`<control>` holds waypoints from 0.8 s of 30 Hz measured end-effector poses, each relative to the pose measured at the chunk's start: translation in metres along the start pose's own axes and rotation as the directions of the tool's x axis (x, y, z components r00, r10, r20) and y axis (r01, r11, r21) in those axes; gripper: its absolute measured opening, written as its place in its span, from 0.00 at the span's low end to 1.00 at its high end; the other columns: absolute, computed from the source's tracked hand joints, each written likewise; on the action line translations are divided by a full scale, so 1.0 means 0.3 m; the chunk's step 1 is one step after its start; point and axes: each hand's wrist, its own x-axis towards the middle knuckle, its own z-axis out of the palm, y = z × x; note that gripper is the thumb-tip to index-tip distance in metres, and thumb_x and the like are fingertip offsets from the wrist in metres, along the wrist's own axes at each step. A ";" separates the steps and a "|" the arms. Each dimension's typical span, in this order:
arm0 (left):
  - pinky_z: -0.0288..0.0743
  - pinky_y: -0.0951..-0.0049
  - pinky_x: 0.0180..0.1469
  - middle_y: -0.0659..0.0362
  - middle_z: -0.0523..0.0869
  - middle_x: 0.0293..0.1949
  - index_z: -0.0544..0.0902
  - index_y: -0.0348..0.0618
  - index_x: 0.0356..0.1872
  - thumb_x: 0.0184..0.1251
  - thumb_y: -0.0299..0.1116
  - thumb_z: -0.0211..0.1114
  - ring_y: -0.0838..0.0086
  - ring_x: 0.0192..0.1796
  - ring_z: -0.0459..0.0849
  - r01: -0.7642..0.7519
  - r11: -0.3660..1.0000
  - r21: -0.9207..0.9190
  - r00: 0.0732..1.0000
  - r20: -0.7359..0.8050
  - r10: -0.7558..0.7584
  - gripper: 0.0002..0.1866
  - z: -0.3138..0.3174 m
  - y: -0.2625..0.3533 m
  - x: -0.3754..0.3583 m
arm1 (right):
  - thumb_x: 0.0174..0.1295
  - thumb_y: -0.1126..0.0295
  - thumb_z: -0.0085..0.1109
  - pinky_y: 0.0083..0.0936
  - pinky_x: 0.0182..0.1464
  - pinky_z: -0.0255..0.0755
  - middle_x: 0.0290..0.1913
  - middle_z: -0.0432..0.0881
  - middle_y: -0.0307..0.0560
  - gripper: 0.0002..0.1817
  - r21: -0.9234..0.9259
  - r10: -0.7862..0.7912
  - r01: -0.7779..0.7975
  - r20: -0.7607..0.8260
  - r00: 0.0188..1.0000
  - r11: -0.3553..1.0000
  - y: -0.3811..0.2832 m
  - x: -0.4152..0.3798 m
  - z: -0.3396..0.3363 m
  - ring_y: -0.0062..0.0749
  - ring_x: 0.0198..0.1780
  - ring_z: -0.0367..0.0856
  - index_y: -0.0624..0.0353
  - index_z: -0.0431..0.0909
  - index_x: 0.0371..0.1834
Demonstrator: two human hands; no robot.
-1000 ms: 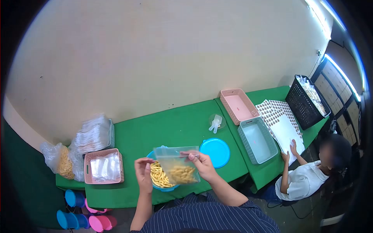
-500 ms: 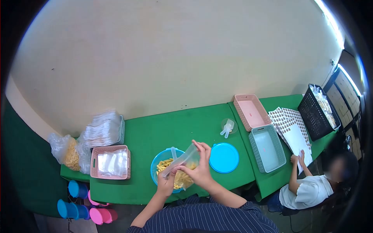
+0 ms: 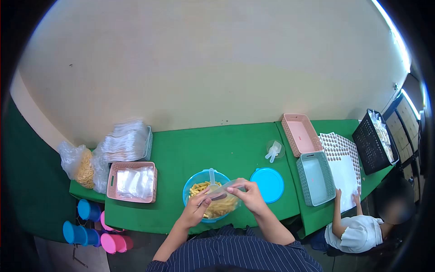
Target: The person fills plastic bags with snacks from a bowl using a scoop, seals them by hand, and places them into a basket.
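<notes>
A clear plastic bag (image 3: 223,205) with yellow snack pieces in its lower part hangs over the blue bowl (image 3: 185,196). My left hand (image 3: 195,209) grips the left side of the bag's top, and my right hand (image 3: 248,195) pinches the right side. More yellow snack pieces (image 3: 198,188) lie in the bowl, where a clear scoop (image 3: 212,177) stands with its handle against the far rim. Right of the bowl lies a round blue lid (image 3: 268,185).
On the left are a pink basket of clear bags (image 3: 110,187), a stack of bags (image 3: 124,143) and a sack of snacks (image 3: 84,172). To the right are two baskets (image 3: 316,179), sticker sheets (image 3: 346,149), a black crate (image 3: 369,149) and a seated person (image 3: 358,233).
My right hand has come down and tilted lower, bringing the bag's top down nearer the bowl. The view has shifted slightly. The other person's hands have moved down along the white sheet.
</notes>
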 end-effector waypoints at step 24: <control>0.70 0.60 0.63 0.46 0.76 0.62 0.73 0.44 0.64 0.51 0.28 0.69 0.53 0.63 0.75 0.798 0.387 0.462 0.599 -0.685 -0.415 0.34 -0.607 -0.818 -0.401 | 0.66 0.63 0.53 0.44 0.45 0.74 0.41 0.84 0.63 0.17 -0.540 -0.404 -0.787 -0.819 0.408 0.299 0.525 -0.229 -1.391 0.58 0.42 0.82 0.66 0.83 0.43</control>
